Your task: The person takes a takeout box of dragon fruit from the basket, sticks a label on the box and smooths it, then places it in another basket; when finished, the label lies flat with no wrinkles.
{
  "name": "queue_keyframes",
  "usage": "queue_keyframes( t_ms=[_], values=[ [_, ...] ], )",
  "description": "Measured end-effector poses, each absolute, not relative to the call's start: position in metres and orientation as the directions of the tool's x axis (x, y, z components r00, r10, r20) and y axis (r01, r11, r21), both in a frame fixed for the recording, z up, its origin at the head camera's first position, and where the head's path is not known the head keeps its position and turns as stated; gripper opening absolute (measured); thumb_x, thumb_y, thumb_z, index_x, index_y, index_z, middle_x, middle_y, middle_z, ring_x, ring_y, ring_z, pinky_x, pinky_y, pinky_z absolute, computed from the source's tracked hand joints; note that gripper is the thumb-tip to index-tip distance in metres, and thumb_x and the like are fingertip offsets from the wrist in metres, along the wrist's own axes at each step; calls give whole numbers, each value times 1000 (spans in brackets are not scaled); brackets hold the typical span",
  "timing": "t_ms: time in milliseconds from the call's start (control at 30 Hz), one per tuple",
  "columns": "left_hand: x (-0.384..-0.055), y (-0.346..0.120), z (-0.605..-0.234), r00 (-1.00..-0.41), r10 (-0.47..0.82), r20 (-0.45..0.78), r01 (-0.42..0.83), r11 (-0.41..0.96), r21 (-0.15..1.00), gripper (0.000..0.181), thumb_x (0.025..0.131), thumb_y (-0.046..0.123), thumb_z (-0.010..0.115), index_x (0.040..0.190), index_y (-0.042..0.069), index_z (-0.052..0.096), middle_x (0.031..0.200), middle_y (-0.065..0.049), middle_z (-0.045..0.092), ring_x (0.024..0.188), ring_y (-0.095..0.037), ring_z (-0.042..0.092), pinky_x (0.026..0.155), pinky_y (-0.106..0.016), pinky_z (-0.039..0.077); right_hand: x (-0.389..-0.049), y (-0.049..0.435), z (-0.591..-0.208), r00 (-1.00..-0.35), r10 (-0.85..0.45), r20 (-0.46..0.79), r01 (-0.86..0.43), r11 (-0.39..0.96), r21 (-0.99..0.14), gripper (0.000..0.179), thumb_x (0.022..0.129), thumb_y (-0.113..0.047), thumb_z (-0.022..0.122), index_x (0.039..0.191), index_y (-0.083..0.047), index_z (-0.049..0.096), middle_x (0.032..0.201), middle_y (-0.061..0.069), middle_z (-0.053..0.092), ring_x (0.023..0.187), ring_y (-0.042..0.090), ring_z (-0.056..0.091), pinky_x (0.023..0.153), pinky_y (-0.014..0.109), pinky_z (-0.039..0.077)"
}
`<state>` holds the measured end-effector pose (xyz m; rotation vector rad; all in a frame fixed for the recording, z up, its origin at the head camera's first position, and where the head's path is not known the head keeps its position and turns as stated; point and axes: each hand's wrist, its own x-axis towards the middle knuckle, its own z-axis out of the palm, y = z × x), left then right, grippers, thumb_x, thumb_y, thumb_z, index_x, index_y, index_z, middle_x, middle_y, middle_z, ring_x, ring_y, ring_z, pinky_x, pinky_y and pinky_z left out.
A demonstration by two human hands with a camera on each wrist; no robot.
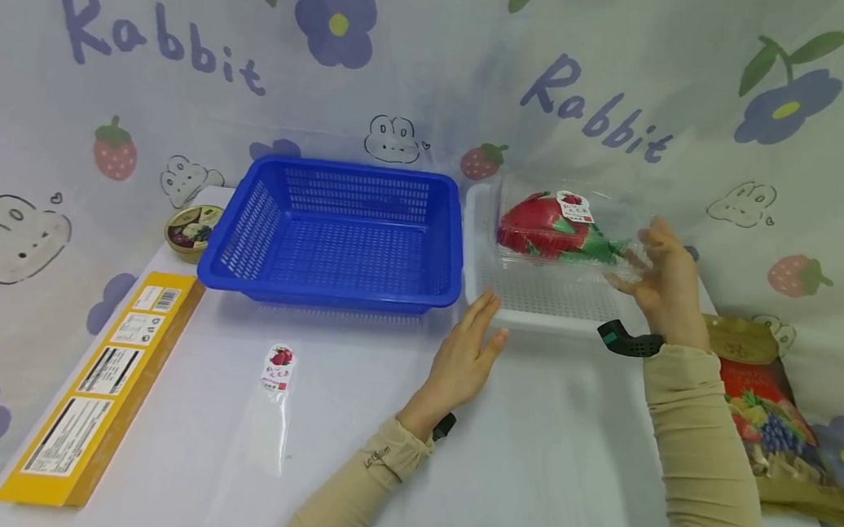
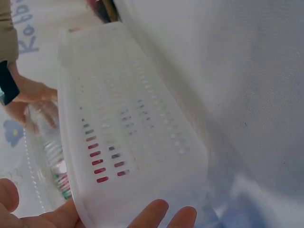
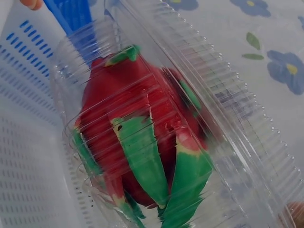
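Observation:
A clear plastic clamshell box (image 1: 541,237) with a red and green dragon fruit (image 3: 137,128) inside lies over the back part of a white perforated basket (image 1: 559,298). A white label (image 1: 575,207) with red fruit is stuck on the box. My right hand (image 1: 664,276) is at the box's right end, fingers spread apart and slightly blurred; one fingertip (image 3: 297,213) shows by the box's edge in the right wrist view. My left hand (image 1: 463,356) is at the basket's near left corner, fingers straight and thumb apart, two fingertips (image 2: 152,213) against its outer wall in the left wrist view.
A blue perforated basket (image 1: 348,262) stands left of the white one. At the far left are a yellow box (image 1: 108,380) and a round tin (image 1: 195,231). A printed bag (image 1: 772,410) lies at the right. A fruit label (image 1: 279,368) is on the table front.

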<state>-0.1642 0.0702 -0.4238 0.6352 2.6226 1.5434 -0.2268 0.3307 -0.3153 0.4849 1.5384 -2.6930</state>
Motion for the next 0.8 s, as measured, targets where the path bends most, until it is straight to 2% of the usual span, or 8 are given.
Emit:
queue_keyframes(
  t_ms=[133,367,800],
  values=[
    [-164,71,-424,-913,374,165,330,437,837,55,105,38,35,152,11,30,162,-2,23,139,-36,38,109,-59,35,-228,331,-323,-945,143,-295,170,-555,-814,62,100,-20,50,151,-41,23,153,-20,5,148,13,-10,120,54,1],
    [-165,71,-423,-908,388,159,338,453,825,54,105,38,35,153,13,30,161,-2,24,139,-36,40,109,-58,35,-232,329,-335,-931,182,-317,184,-516,-836,64,99,-24,53,152,-39,21,155,-15,4,147,16,-8,120,55,6],
    [-166,68,-425,-910,375,175,346,458,819,54,104,38,36,152,13,32,162,1,23,135,-38,43,106,-59,37,-246,322,-344,-921,179,-348,217,-506,-835,62,100,-23,49,153,-40,20,158,-16,-4,148,15,-11,121,52,7]
  ],
)
